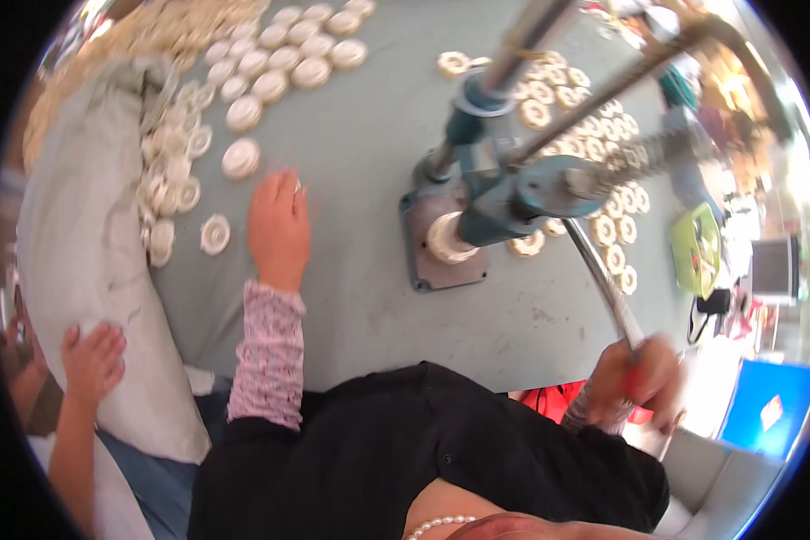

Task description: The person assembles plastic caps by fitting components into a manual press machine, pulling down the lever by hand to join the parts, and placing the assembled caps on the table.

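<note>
My left hand, in a pink patterned sleeve, lies on the grey-green table with its fingers stretched forward, just short of a white round plastic piece. Nothing shows in it. My right hand, somewhat blurred, is wrapped round the red-gripped end of a metal lever. This lever belongs to a blue-green hand press with a coil spring. On the press's base plate sits a cream round piece, under the press head, which partly covers it.
Rows of white round pieces lie at the far left. Cream rings spread behind the press. A big pale sack lines the left edge, with another person's hand on it. Clear rings lie beside it. A green basket stands right.
</note>
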Tool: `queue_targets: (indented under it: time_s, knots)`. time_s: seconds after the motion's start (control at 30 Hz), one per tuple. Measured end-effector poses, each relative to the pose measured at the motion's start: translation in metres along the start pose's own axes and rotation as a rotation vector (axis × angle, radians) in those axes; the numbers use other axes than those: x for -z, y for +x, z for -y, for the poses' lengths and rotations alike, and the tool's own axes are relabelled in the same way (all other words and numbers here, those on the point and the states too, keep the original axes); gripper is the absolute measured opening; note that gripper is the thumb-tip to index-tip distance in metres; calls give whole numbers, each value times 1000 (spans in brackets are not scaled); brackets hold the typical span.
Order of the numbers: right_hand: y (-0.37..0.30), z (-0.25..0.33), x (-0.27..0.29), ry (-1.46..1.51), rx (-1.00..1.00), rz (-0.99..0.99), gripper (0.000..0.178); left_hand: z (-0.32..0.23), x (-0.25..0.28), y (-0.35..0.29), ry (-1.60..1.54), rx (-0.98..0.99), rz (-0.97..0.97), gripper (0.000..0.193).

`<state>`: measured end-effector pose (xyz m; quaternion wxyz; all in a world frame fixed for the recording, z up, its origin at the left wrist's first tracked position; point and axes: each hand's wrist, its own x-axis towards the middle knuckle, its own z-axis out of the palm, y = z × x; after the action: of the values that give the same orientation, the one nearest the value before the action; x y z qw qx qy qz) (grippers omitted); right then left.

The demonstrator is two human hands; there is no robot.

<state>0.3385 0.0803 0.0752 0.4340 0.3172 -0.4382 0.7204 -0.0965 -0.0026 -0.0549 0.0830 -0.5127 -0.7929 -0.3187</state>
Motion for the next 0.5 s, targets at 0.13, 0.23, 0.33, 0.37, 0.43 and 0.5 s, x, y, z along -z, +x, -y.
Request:
queue_targets:
  time_s: [0.13,0.23,0.33,0.37,0.43,0.5]
  knots:
    - [32,-23,5,-797,-113,-782,30,-23,3,-12,-205,-22,67,30]
    - [13,-72,60,-1420,-591,-512,49,-19,-6,-16,-461,162,39,35]
    - [-14,-119,86,-1510,-606,-198,61,-7,-19,-14,-559,142,81,40]
    - [-8,-125,84,-1465,-543,-178,56,-6,-18,-14,-562,119,95,40]
    - [-20,-115,98,-1486,-573,-279,53,-6,-18,-13,-455,161,68,46]
    - [-17,-104,95,-1541,-557,-181,56,18,-24,-25,-251,117,14,48]
